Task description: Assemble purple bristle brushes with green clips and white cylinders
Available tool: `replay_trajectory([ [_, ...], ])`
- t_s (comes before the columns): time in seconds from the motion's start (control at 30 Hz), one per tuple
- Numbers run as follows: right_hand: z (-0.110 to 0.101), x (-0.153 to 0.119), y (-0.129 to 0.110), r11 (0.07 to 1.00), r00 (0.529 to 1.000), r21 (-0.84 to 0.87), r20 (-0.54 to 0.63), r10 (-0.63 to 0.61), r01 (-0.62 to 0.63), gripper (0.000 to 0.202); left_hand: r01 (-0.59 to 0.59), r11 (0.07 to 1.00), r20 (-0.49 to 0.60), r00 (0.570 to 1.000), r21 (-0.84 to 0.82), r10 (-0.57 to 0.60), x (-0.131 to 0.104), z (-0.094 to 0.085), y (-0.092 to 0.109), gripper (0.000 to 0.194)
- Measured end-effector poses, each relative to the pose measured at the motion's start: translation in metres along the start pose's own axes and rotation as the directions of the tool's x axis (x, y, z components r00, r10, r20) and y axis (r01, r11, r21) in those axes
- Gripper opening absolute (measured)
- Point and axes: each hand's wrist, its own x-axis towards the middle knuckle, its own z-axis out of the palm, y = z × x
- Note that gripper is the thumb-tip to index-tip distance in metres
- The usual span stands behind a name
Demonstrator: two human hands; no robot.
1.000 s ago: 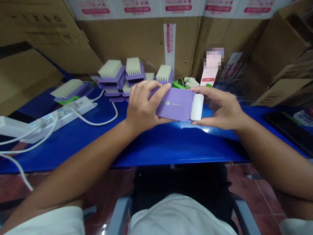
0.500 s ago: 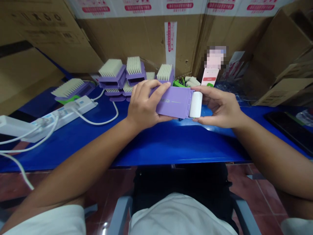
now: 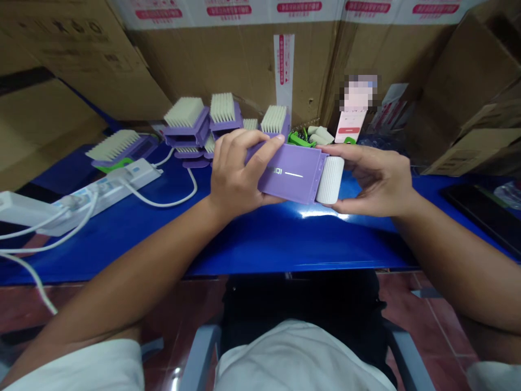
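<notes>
Above the table's front part, my left hand (image 3: pixel 240 174) is wrapped round a flat purple plastic case (image 3: pixel 293 172) with pale lettering on its upper face. At the case's right end sits a white ribbed roller (image 3: pixel 330 180). My right hand (image 3: pixel 376 179) pinches that roller between the thumb at its near end and the forefinger at its far end. The underside of the case is hidden. Just behind my hands stand purple pieces topped with pale bristles (image 3: pixel 273 119). Green plastic parts (image 3: pixel 300 138) and loose white cylinders (image 3: pixel 321 134) lie behind the case.
On the left, a white power strip (image 3: pixel 101 193) trails cables across the blue table (image 3: pixel 252 244). More bristled purple pieces (image 3: pixel 185 117) are stacked at the back. A lit phone (image 3: pixel 350 122) leans against cardboard boxes (image 3: pixel 228 60). A dark flat object (image 3: pixel 484 217) lies at right.
The case has turned slightly, its roller end coming a little to the right and nearer me. My right hand has moved right with it, and the lettering shows brighter.
</notes>
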Motion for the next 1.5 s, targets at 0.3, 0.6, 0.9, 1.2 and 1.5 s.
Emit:
replay_trajectory([
  [0.3,0.0025,0.003,-0.0007,0.997,0.995,0.006,-0.053,-0.079,0.08,0.084,-0.003,1.0,-0.025,1.0,0.024,0.004,-0.0041,-0.0024,0.0014,0.104],
  [0.6,0.0025,0.0,-0.0054,1.0,1.0,-0.011,-0.021,-0.015,0.015,0.08,0.014,1.0,0.016,1.0,0.019,-0.014,-0.0046,-0.002,0.0013,0.105],
  [0.9,0.0021,-0.0006,-0.0036,1.0,0.999,0.001,-0.023,0.025,-0.025,0.082,-0.017,1.0,0.007,1.0,-0.005,0.017,-0.0036,-0.0011,0.0013,0.101],
  [1.2,0.0019,-0.0004,0.0008,1.0,1.0,0.016,-0.022,-0.01,0.01,0.089,-0.05,0.999,-0.031,0.998,-0.006,0.049,-0.0047,0.0028,-0.0011,0.101],
  [1.5,0.0021,-0.001,0.004,0.999,1.0,0.037,-0.012,-0.006,0.006,0.09,-0.073,0.997,-0.069,0.995,-0.011,0.072,-0.0032,0.005,-0.0038,0.106],
])
